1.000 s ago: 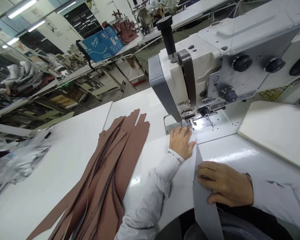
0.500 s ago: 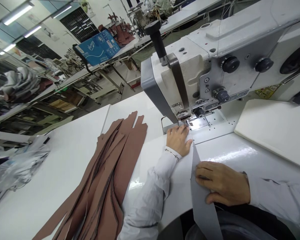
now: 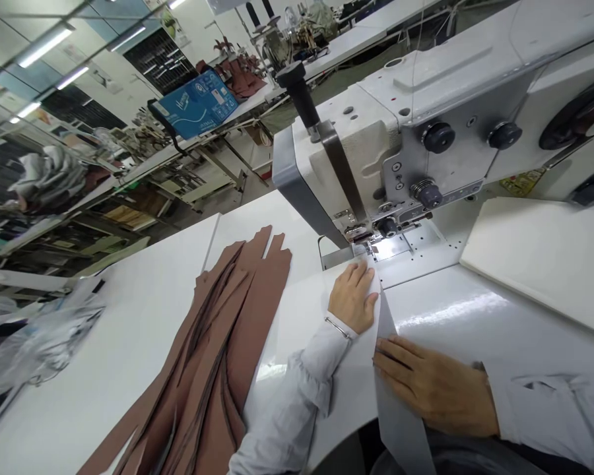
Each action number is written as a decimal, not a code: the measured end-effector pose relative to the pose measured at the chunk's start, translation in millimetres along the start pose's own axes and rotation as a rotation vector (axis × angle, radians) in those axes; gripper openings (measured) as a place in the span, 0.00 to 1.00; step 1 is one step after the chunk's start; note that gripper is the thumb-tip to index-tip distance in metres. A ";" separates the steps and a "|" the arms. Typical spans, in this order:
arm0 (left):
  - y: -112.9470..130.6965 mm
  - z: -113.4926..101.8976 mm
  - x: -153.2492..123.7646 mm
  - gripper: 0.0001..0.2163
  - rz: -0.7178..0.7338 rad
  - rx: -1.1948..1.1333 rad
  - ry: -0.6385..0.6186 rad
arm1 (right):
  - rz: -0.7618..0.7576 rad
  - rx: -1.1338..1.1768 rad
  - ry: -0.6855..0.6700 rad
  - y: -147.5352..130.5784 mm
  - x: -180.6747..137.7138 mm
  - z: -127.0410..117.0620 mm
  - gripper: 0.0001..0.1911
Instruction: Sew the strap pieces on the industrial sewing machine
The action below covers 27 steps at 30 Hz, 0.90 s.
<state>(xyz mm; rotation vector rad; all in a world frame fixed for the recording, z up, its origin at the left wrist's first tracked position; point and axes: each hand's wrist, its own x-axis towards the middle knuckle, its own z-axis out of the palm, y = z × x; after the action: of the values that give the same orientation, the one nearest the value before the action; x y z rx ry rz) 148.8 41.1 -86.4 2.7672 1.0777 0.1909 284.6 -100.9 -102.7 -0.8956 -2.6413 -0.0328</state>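
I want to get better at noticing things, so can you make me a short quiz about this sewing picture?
1. True or false: the left hand has a metal bangle on its wrist.
2. What lies in a long heap on the white table, beside the sewing machine? A: brown cut pieces. B: blue towels. C: wooden rulers.
3. Fill the gap: the hand lying on the pale strip, farther from the sewing machine, is the ____ hand.

Key: 1 true; 2 A; 3 right.
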 end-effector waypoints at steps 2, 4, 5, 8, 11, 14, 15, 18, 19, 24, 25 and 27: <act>4.4 -1.4 0.5 0.21 -0.036 0.028 -0.027 | 0.032 0.004 0.045 -3.1 3.6 0.8 0.19; 9.0 -3.2 1.8 0.21 -0.067 0.062 -0.050 | 0.072 0.021 0.086 -6.5 6.2 0.8 0.19; 11.0 -3.9 2.4 0.21 -0.076 0.078 -0.058 | 0.091 0.034 0.102 -8.0 7.1 0.7 0.19; 13.2 -5.2 3.4 0.21 -0.076 0.104 -0.070 | 0.124 0.071 0.149 -8.7 9.7 0.5 0.18; 10.5 -5.5 4.0 0.20 -0.057 0.100 -0.062 | 0.146 0.086 0.132 -2.9 16.0 1.8 0.18; 7.4 -6.5 4.7 0.20 -0.036 0.095 -0.061 | 0.150 -0.008 0.075 3.3 24.8 4.8 0.16; 6.9 -7.0 4.9 0.20 -0.031 0.099 -0.064 | 0.146 -0.050 0.070 4.2 26.9 5.8 0.15; 6.2 -9.3 5.6 0.19 -0.025 0.118 -0.072 | 0.141 -0.120 0.073 3.2 28.7 7.9 0.14; 5.9 -10.2 5.7 0.19 -0.021 0.124 -0.075 | 0.145 -0.125 0.074 2.4 28.1 8.3 0.14; 3.0 -14.9 6.2 0.19 0.013 0.134 -0.087 | 0.152 -0.116 0.072 0.8 24.7 8.2 0.16; 2.4 -15.5 6.4 0.19 0.016 0.135 -0.089 | 0.157 -0.113 0.073 1.2 24.6 7.9 0.16; 1.1 -15.8 7.6 0.19 0.015 0.138 -0.090 | 0.163 -0.101 0.077 2.8 25.2 7.3 0.16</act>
<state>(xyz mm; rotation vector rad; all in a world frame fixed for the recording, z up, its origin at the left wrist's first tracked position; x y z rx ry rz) 152.2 47.2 -70.2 2.8743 1.0858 -0.0070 265.3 -82.9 -101.4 -1.1175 -2.5068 -0.1584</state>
